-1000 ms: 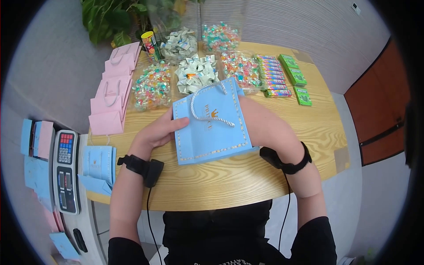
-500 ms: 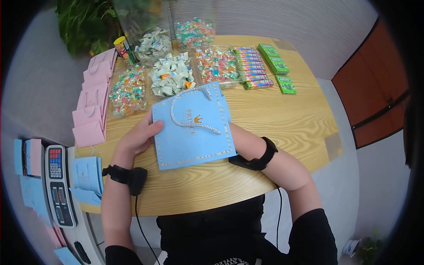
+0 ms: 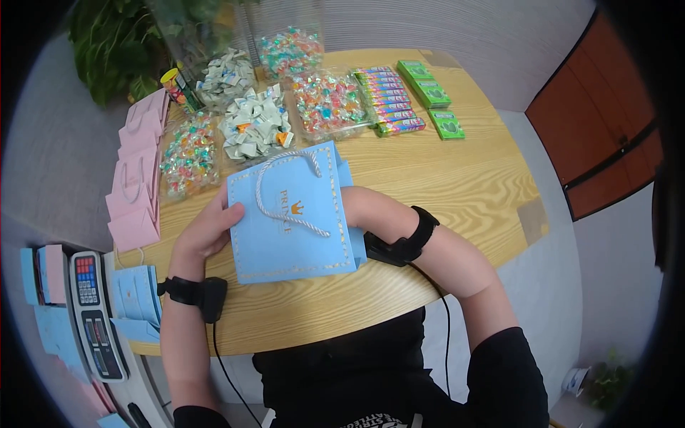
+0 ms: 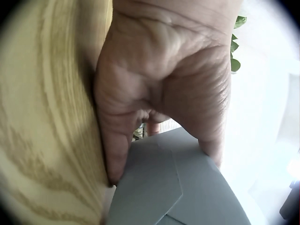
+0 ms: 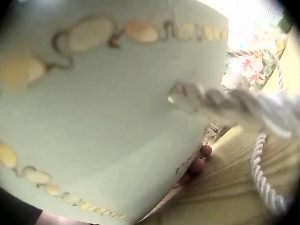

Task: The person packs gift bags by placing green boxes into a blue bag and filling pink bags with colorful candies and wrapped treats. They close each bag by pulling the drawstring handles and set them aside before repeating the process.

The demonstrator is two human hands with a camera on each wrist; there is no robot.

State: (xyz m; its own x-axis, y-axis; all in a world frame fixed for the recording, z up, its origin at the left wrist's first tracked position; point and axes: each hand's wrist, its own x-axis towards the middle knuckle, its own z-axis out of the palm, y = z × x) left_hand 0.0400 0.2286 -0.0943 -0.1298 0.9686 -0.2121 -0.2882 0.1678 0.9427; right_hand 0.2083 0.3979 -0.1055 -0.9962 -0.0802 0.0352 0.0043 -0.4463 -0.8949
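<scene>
A light blue paper gift bag (image 3: 307, 196) with a gold crown, lettering and a white rope handle (image 3: 267, 203) lies tipped on its side, its mouth to the right. My left hand (image 3: 210, 228) grips its bottom end, thumb on the front face and fingers behind. In the left wrist view, the thumb and fingers straddle the folded base (image 4: 164, 183). My right hand (image 3: 355, 205) reaches in through the mouth; its fingers are hidden inside the bag. The right wrist view shows the bag's outer face (image 5: 117, 117) and fingertips (image 5: 198, 165) of the left hand beyond it.
Trays of wrapped candies (image 3: 328, 103) and white packets (image 3: 257, 125) stand at the back, beside colourful candy rolls (image 3: 391, 107) and green boxes (image 3: 428, 85). Pink bags (image 3: 135, 182) line the left edge. Blue bags (image 3: 135, 292) and a scale (image 3: 96, 314) are nearer left.
The head view has turned right, so the table things sit further left. My right forearm now enters the bag's mouth lower along its side. The left hand keeps its grip on the bag's base.
</scene>
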